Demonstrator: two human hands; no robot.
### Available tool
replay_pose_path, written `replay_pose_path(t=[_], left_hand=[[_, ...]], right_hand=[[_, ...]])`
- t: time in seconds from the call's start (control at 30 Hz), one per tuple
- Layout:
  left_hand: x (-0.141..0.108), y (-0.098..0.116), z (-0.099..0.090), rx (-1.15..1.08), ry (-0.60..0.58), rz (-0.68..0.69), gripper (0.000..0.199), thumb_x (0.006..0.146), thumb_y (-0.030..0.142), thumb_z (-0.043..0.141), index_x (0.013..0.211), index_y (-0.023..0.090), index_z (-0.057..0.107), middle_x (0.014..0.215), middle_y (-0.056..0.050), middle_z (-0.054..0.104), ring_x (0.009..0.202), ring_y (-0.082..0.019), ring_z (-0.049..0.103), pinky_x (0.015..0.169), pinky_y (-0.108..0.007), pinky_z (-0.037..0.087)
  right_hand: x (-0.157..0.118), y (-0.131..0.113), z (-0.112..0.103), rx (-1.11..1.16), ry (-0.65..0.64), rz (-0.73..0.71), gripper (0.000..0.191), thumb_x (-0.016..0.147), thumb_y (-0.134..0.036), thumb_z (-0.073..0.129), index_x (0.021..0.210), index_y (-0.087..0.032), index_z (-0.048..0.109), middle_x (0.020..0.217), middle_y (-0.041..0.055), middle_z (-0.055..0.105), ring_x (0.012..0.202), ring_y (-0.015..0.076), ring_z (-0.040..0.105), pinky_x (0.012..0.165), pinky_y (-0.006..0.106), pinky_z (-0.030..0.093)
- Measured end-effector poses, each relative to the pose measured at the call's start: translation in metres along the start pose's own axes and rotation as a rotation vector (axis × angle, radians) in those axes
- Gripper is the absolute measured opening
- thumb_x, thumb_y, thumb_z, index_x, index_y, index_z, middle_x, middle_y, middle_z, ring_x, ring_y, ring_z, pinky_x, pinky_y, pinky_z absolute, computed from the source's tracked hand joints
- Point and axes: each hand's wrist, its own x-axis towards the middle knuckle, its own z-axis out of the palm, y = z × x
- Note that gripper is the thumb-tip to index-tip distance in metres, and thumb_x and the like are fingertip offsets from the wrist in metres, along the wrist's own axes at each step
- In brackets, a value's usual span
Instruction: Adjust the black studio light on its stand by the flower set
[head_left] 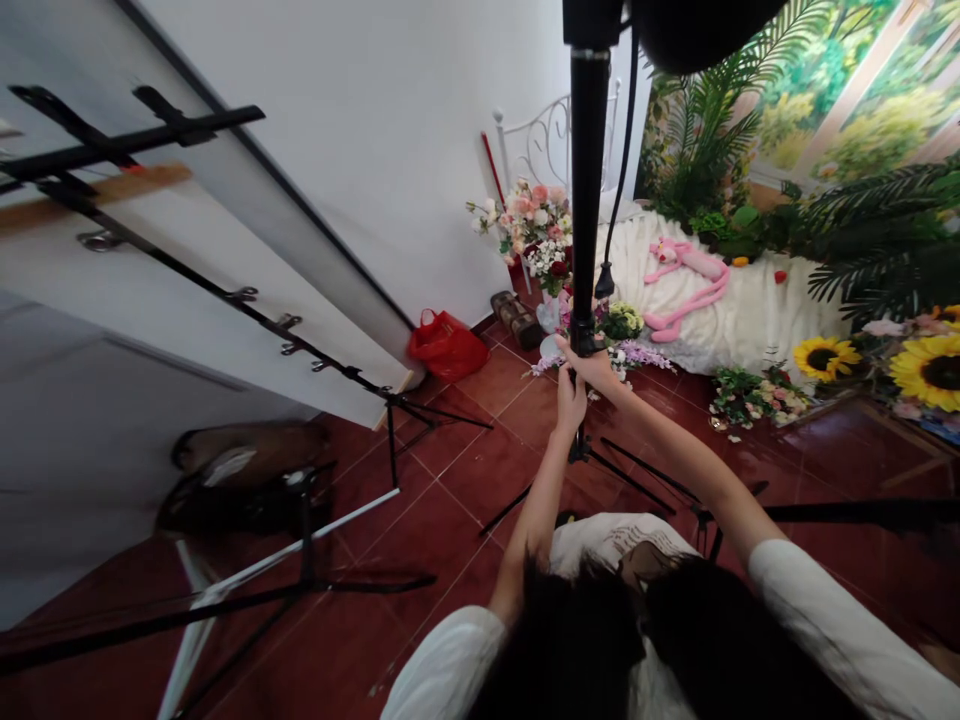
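A black light stand [590, 180] rises upright in front of me, its dark head [697, 30] cut off by the top edge. My left hand [571, 402] is wrapped round the thinner lower tube. Just above it, my right hand [592, 366] closes at the black collar [584, 335] of the pole, where a clamp or knob seems to be, partly covered by the fingers. A cable with a plug [604, 282] dangles beside the pole. The stand's spread legs [626, 478] reach the red tiled floor near my body.
Another black stand [315, 350] with clips and a pale board [262, 300] is on the left. Tripod legs [300, 590] and a white pole [322, 540] lie nearby. A red bag [448, 346], artificial flowers [536, 215], a pink plush toy [694, 265] and sunflowers [825, 357] stand further off.
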Motion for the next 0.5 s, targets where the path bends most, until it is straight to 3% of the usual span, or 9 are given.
replay_pose_path(t=[0.17,0.33,0.43,0.5], left_hand=[[0.014,0.011,0.001,0.024,0.009,0.122,0.06,0.091,0.065,0.039,0.124,0.017,0.054,0.121,-0.017,0.064,0.121,-0.024,0.059,0.103,-0.037,0.045],[0.033,0.022,0.013,-0.017,0.09,0.208,0.067,0.084,0.075,0.04,0.109,0.017,0.062,0.095,-0.013,0.069,0.103,-0.024,0.065,0.092,-0.035,0.05],[0.041,0.024,0.021,-0.036,0.174,0.199,0.068,0.08,0.08,0.04,0.091,0.017,0.063,0.069,-0.007,0.063,0.073,-0.02,0.064,0.069,-0.031,0.051],[0.042,0.024,0.025,-0.064,0.186,0.171,0.069,0.078,0.082,0.039,0.082,0.017,0.061,0.055,-0.001,0.054,0.052,-0.015,0.054,0.053,-0.027,0.043]], right_hand=[[0.014,-0.017,-0.003,0.03,0.026,-0.062,0.044,0.066,-0.061,0.073,0.066,-0.019,0.058,0.062,0.0002,0.058,0.062,0.0149,0.059,0.063,0.028,0.053],[0.016,-0.048,-0.003,-0.004,0.085,-0.121,0.043,0.073,-0.059,0.07,0.066,-0.019,0.059,0.06,-0.0004,0.056,0.062,0.0153,0.061,0.062,0.028,0.054],[0.018,-0.06,-0.007,-0.039,0.049,-0.162,0.044,0.075,-0.06,0.068,0.066,-0.018,0.059,0.06,-0.0011,0.055,0.063,0.0149,0.061,0.063,0.027,0.054],[0.019,-0.062,-0.016,-0.075,-0.04,-0.178,0.045,0.075,-0.061,0.068,0.067,-0.018,0.059,0.06,-0.0013,0.055,0.063,0.0146,0.06,0.063,0.027,0.054]])
